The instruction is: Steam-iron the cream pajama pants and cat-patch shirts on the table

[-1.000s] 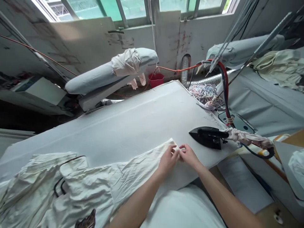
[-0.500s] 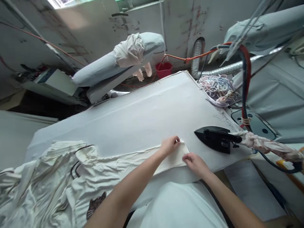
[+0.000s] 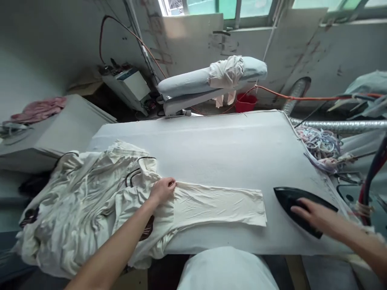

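Observation:
A cream garment (image 3: 217,203) has one narrow section, apparently a sleeve or leg, laid out across the covered ironing table (image 3: 211,157). My left hand (image 3: 163,189) pinches its upper edge, near where the flat section meets the bunched cloth. To the right of the cloth's end, my right hand (image 3: 314,217) is closed over the handle of a black iron (image 3: 294,217), whose tip points up and left. The handle is mostly hidden beneath that hand. A dark brown printed patch (image 3: 147,230) shows partly behind my left forearm.
A heap of cream cloth (image 3: 87,201) with dark trim covers the table's left end. Behind the table stands a padded sleeve arm (image 3: 187,82) with cloth wrapped on it, near a red bucket (image 3: 245,102). Coiled strips (image 3: 320,141) and dark hoses (image 3: 376,173) lie at the right.
My left hand has gone from the cloth's right end to its upper edge farther left. My right hand has left the cloth and taken hold of the iron. The view has swung left.

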A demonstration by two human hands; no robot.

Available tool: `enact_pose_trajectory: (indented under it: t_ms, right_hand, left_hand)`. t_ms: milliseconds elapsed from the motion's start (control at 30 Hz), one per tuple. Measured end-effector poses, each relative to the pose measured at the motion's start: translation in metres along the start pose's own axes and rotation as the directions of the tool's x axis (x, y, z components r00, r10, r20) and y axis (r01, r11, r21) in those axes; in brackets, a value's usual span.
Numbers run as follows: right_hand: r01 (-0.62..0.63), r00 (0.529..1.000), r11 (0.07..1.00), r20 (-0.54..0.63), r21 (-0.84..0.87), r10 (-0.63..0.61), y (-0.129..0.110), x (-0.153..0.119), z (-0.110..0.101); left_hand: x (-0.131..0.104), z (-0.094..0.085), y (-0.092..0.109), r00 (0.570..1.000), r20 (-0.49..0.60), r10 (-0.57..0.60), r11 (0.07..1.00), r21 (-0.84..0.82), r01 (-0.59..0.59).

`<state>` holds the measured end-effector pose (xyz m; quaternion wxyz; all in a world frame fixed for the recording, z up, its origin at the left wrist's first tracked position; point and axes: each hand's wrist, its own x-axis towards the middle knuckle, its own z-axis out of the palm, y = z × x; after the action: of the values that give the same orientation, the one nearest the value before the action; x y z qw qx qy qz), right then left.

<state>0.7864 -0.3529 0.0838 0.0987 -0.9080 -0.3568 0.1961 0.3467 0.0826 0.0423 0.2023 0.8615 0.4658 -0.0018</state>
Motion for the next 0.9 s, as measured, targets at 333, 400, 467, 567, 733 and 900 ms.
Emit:
enact_pose_trajectory:
  t_ms: [333,400,467,567,733,900]
  right_hand:
    - [0.284,0.89,0.946,0.323,0.158,-0.322,-0.353,-0.013,0.074]
    - [0.216,0.924,0.96,0.281,0.18,-0.261,-0.357,-0.003,0.089]
    - [0.09,0.97,0.979,0.206,0.181,-0.127,-0.319,-0.001,0.096]
    - [-0.122,0.991,0.975,0.08,0.184,0.109,-0.216,-0.006,0.081]
    - [-0.363,0.918,0.922,-0.115,0.138,0.379,-0.105,-0.004,0.028]
    - [0.054,0.93,0.975,-0.366,0.214,0.029,-0.192,-0.044,0.067]
  left_hand:
    - [0.018,-0.032,-0.01,1.0,0.021,0.014,0.974,-0.228,-0.009]
    - [0.015,-0.037,-0.01,1.0,0.012,0.025,0.972,-0.232,-0.021]
    - [0.006,-0.038,-0.012,1.0,-0.006,0.028,0.955,-0.296,-0.028]
    - [-0.011,-0.029,-0.021,1.0,-0.004,0.008,0.862,-0.507,-0.009]
    - [-0.033,-0.004,-0.001,0.985,0.109,-0.135,0.584,-0.794,0.168]
    - [-0.1,-0.013,0.126,0.978,-0.203,0.041,0.449,-0.871,-0.199]
